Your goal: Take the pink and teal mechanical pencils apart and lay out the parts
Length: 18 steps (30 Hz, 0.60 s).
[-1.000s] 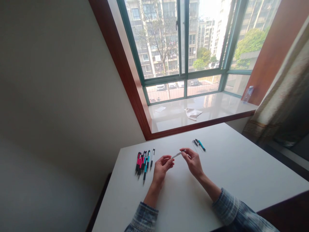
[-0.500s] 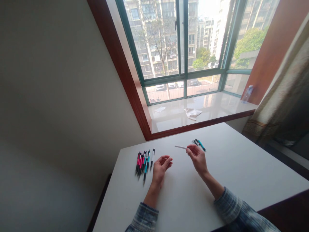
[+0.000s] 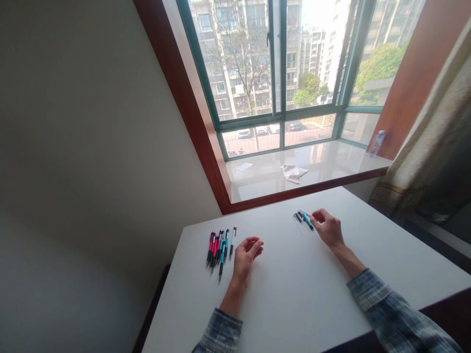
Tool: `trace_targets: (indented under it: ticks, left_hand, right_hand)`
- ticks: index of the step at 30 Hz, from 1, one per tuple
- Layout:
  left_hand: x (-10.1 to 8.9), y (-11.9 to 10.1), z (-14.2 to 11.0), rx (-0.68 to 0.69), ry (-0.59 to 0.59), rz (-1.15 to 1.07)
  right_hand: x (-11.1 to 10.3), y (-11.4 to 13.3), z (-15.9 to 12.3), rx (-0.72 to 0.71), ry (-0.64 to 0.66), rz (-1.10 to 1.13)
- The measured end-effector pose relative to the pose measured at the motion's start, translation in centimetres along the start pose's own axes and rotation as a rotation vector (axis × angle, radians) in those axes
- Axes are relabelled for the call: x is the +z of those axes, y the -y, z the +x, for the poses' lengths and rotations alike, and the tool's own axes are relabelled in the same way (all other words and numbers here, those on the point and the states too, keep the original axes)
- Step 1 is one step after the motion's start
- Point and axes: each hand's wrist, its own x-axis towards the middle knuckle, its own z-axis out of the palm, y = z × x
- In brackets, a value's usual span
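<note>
My left hand point(image 3: 246, 257) hovers over the middle of the table, its fingertips pressed together. Whatever may be between them is hidden. To its left lies a group of pens point(image 3: 217, 247) with pink, blue and black barrels, and one pen with a whitish barrel point(image 3: 232, 242) beside them. My right hand point(image 3: 327, 228) is closed at the far right part of the table, pinching a thin whitish tube point(image 3: 304, 213). Just left of its fingers lie a blue pen piece point(image 3: 307, 220), black pen pieces point(image 3: 298, 216) and thin clear rods point(image 3: 300, 225).
The white table point(image 3: 283, 284) stands against a window sill point(image 3: 261, 189) that bears a crumpled cloth point(image 3: 293, 173), a paper point(image 3: 244, 167) and a clear bottle point(image 3: 377, 143). A wall point(image 3: 110, 147) rises on the left, and a curtain point(image 3: 415, 147) hangs on the right.
My right hand has moved right with the whitish tube, from the table's middle to beside the small group of pen parts. My left hand has stayed nearly still.
</note>
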Motion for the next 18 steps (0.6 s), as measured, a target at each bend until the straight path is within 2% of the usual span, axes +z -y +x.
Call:
trace_targets:
  ticks: [4,18]
  left_hand:
    - [-0.13,0.19,0.06,0.003,0.008,0.003]
    - [-0.03,0.18,0.02,0.016,-0.002,0.027]
  right_hand:
    - [-0.01,-0.74,0.03,-0.025,0.043,-0.054]
    - [0.45,-0.17,-0.48,-0.082,0.127,-0.054]
